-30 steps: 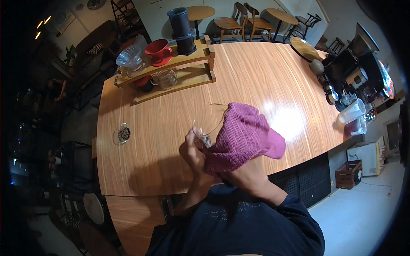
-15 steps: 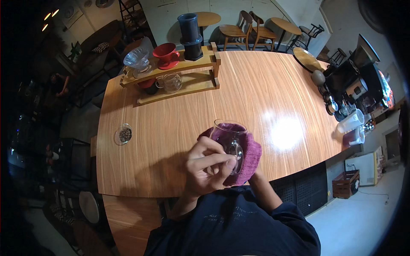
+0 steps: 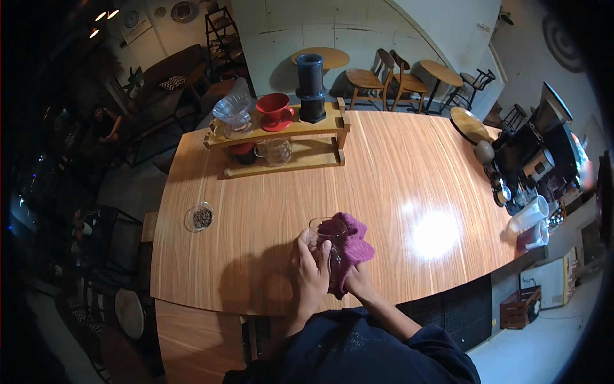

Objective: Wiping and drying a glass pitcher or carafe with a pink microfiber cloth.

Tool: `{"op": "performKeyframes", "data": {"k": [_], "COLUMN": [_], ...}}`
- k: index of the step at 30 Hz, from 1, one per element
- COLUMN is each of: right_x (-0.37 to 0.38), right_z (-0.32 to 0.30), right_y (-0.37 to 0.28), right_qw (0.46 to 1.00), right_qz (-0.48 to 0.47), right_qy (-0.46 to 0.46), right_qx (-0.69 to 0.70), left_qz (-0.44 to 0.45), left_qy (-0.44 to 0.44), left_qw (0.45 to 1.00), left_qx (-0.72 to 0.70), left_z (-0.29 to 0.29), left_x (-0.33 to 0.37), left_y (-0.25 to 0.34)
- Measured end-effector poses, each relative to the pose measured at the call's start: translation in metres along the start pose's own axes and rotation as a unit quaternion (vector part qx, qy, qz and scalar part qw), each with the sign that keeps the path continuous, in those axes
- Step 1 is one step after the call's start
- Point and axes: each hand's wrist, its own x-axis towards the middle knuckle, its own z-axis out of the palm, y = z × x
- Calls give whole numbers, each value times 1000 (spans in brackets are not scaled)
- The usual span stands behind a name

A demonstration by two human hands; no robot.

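Note:
Near the front edge of the table, my left hand (image 3: 311, 267) is wrapped round a clear glass cup (image 3: 326, 225), thumb up along its side. The cup stands upright in the grip with its round rim facing up. A purple cloth (image 3: 357, 248) covers the cup's right side, with loose folds hanging out. Behind that cloth is my right hand (image 3: 358, 281), holding it against the glass; its fingers are mostly hidden.
To the left lies a glass dish of dark beans (image 3: 201, 218). A wooden rack (image 3: 281, 169) at the back bears a clear dripper (image 3: 233, 114), a red dripper (image 3: 275, 111) and a dark cylindrical coffee maker (image 3: 311, 86). Plastic cups (image 3: 529, 214) and machines line the right edge.
The left hand has gone from pinching the cup's handle to gripping its body. Cup and cloth are lower in view and turned. The head view has tilted up, showing more of the room.

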Motion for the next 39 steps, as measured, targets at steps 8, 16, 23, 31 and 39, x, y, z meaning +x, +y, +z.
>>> {"op": "performKeyframes", "data": {"k": [8, 16, 23, 31, 39], "right_x": [-6, 22, 40, 36, 38], "right_z": [1, -19, -18, -27, -14], "right_y": [-20, -33, -40, -19, -50], "right_qw": [972, 987, 942, 954, 960], "right_qz": [-11, 114, -187, -157, 247], "right_qy": [-84, -21, -94, -30, -112], "right_qx": [-218, -112, -262, -254, -68], "left_qz": [12, -141, -40, 14, 109], "left_qy": [70, -185, -196, -175, -77], "left_qw": [996, 899, 798, 921, 964], "left_qx": [-46, -371, -569, -347, -229], "left_z": [26, 13, 22, -6, -11], "left_x": [4, 0, -7, 0, -9], "left_y": [-42, -75, -90, -65, -69]}}
